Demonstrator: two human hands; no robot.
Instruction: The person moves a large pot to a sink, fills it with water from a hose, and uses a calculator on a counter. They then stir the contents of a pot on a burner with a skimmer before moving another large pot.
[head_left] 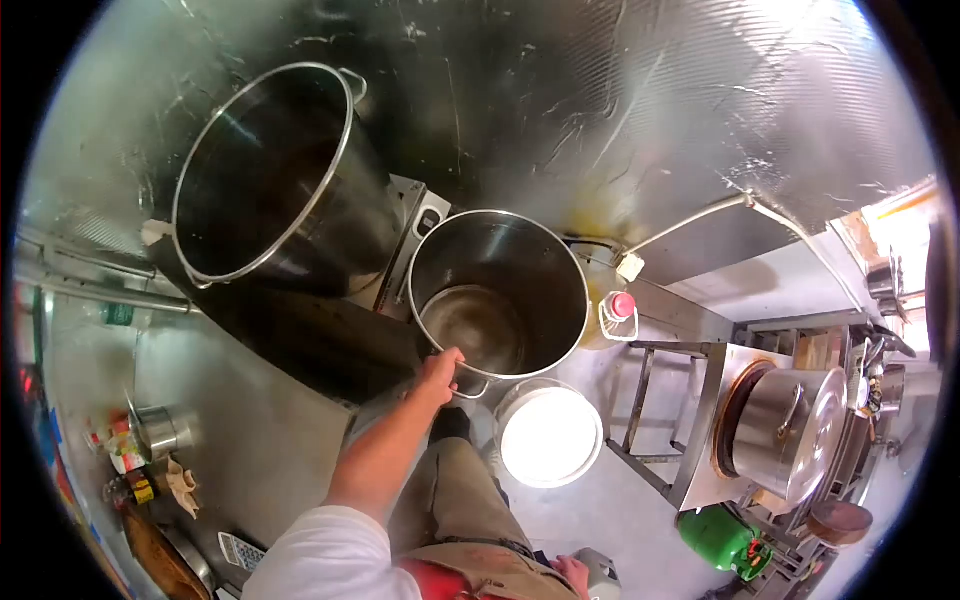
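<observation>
A tall steel stockpot stands in the middle of the view, its mouth facing me. Shallow liquid, or a wet bottom, shows inside it. My left hand is closed over the near rim, close to the side handle. Low in the view, my right hand hangs beside my hip, next to a grey object that I cannot make out. Its fingers are mostly hidden. Just right of my leg is a white bucket, touching or very near the pot's base.
A larger steel pot rises at the upper left, beside a metal unit with a black switch. A red-capped container stands right of the stockpot. Further right are a lidded pot on a metal stand and a green gas cylinder.
</observation>
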